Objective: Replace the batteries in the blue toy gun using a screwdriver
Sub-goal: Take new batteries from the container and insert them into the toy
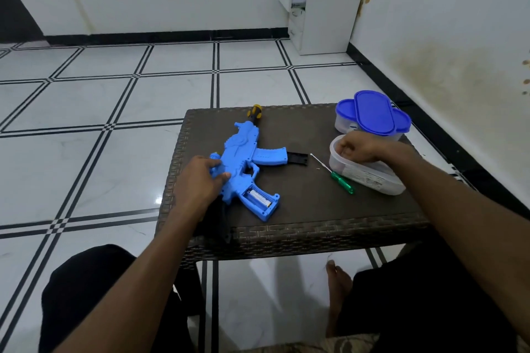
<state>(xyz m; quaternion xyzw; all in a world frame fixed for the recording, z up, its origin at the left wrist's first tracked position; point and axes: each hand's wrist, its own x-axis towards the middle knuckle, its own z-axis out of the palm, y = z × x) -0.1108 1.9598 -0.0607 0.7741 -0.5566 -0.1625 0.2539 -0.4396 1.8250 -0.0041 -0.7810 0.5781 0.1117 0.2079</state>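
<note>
The blue toy gun lies flat on the dark woven table, muzzle pointing away. Its grip's battery compartment is open, and a battery shows inside. My left hand rests on the gun's rear, thumb and fingers around its body. A black cover piece lies just right of the magazine. The green-handled screwdriver lies on the table beside it, with a tiny screw near its shaft. My right hand reaches into an open clear plastic container, fingers curled down inside; what they touch is hidden.
Two closed clear containers with blue lids stand at the table's back right, a loose lid leaning on them. A white drawer cabinet stands by the far wall. My knees and a bare foot are below the table's front edge.
</note>
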